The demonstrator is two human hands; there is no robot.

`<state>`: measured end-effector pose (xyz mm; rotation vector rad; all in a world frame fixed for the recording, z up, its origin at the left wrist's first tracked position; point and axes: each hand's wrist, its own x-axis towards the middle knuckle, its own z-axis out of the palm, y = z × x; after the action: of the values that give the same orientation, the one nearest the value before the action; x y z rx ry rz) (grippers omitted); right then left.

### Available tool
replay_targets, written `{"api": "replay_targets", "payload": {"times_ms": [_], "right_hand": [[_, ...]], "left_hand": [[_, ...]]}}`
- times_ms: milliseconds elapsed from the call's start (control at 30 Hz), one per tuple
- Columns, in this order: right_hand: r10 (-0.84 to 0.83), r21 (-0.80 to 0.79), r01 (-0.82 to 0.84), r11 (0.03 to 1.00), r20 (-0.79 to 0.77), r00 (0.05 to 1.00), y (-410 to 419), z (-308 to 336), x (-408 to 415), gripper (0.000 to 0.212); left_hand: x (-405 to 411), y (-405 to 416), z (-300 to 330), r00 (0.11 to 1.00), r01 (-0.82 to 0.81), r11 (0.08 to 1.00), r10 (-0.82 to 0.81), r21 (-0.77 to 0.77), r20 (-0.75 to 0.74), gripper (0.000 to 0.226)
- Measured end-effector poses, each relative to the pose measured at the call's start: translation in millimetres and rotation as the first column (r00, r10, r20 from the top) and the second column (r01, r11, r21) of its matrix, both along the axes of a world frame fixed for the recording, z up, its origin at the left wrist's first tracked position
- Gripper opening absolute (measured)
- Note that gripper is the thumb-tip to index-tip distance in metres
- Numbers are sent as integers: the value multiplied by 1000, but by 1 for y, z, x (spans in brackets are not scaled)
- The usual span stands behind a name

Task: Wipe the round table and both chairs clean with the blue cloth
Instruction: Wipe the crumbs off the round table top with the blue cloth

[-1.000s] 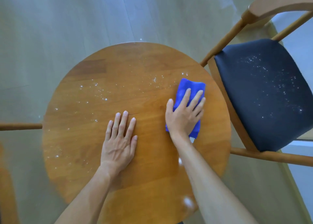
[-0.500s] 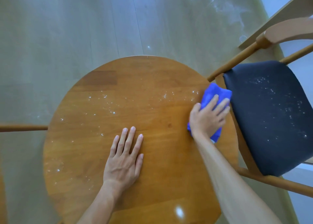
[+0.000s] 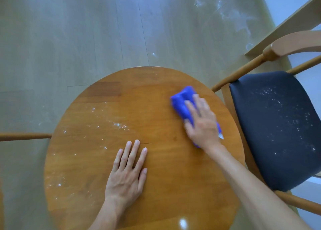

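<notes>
Since half a second ago your right hand (image 3: 201, 123) has carried the blue cloth (image 3: 182, 103) back from the table's edge by the chair toward the far middle of the round table (image 3: 156, 169), and your left hand (image 3: 126, 176) has stayed planted where it was. Your right-hand fingers look stretched out flat on top of the cloth, pressing it down rather than pinching it, though motion blur softens them. The cloth lies bunched under and ahead of your palm, with a bit showing behind your wrist. Your left hand rests flat on the wood, fingers straight and slightly spread, holding nothing.

To do this stroke well, aim left of the cloth: the white crumbs (image 3: 119, 125) lie scattered well to that side of your grip, and more sit beyond your left hand near the table's left edge. Keep your palm weight even so the cloth gathers the crumbs instead of riding over them — a bunched cloth tends to skip. Sweep in one direction and collect, rather than flicking them onto the floor (image 3: 69, 38), which already shows specks. Lift your left hand when the cloth reaches it.

On the other side of your grip, the chair (image 3: 278, 125) has a dark seat speckled white — not yet wiped, by my reading.
</notes>
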<state>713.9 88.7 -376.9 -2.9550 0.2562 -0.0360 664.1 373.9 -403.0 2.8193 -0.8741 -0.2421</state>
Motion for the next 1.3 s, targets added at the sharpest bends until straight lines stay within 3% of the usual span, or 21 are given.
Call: {"api": "replay_targets", "payload": {"times_ms": [100, 200, 300, 400, 500, 567, 633, 700, 767, 833, 933, 1033, 1133, 1200, 1233, 1300], "right_hand": [[-495, -24, 495, 869, -39, 868, -14, 0, -4, 59], [-638, -13, 638, 770, -27, 770, 31, -2, 31, 61], [-463, 42, 465, 885, -41, 885, 101, -2, 74, 64], [-91, 113, 99, 989, -75, 993, 177, -3, 99, 67], [339, 157, -327, 932, -56, 939, 197, -1, 96, 61], [512, 138, -507, 851, 3, 859, 163, 0, 94, 58], [386, 115, -387, 915, 31, 922, 118, -4, 103, 59], [-56, 68, 59, 996, -38, 998, 76, -3, 119, 62], [-416, 24, 420, 907, -94, 904, 55, -1, 133, 62], [-528, 39, 533, 845, -86, 845, 65, 0, 145, 61], [-415, 70, 418, 906, -62, 908, 127, -1, 143, 66], [26, 115, -24, 993, -19, 999, 196, -2, 114, 67], [334, 137, -335, 932, 27, 942, 177, 0, 87, 63], [318, 89, -319, 944, 24, 948, 130, -1, 76, 63], [204, 72, -205, 976, 26, 979, 104, -2, 70, 64], [-176, 61, 177, 982, -24, 984, 61, 0, 54, 63]], "left_hand": [[0, 0, 0, 1000, -5, 1000, 4, -6, -23, 55], [0, 0, -3, 1000, 11, 1000, -11, 2, -10, 55], [0, 0, -4, 1000, 5, 1000, -5, -5, -20, 57], [0, 0, -2, 999, -3, 1000, 3, -2, -43, 53], [1, 0, 0, 999, -2, 1000, 2, 1, -40, 51], [1, 1, 2, 999, -3, 1000, 2, -16, -46, 54], [1, 1, 0, 1000, 8, 1000, -8, -11, -29, 58], [0, 1, -1, 1000, 15, 1000, -15, 5, -19, 57], [0, 2, -2, 1000, 18, 1000, -18, -1, -19, 56], [0, 2, -4, 1000, 19, 1000, -19, 2, 9, 56], [-1, 1, -6, 1000, 22, 1000, -22, 2, 5, 58], [0, 1, -7, 1000, 10, 1000, -10, -17, 23, 52], [0, 2, -6, 1000, 14, 999, -13, -32, 17, 52], [0, 3, -5, 1000, 13, 999, -13, -37, 11, 57], [0, 3, -5, 1000, 14, 999, -13, -40, 10, 58], [-1, 2, -3, 1000, 12, 999, -12, -48, -5, 58]]}}
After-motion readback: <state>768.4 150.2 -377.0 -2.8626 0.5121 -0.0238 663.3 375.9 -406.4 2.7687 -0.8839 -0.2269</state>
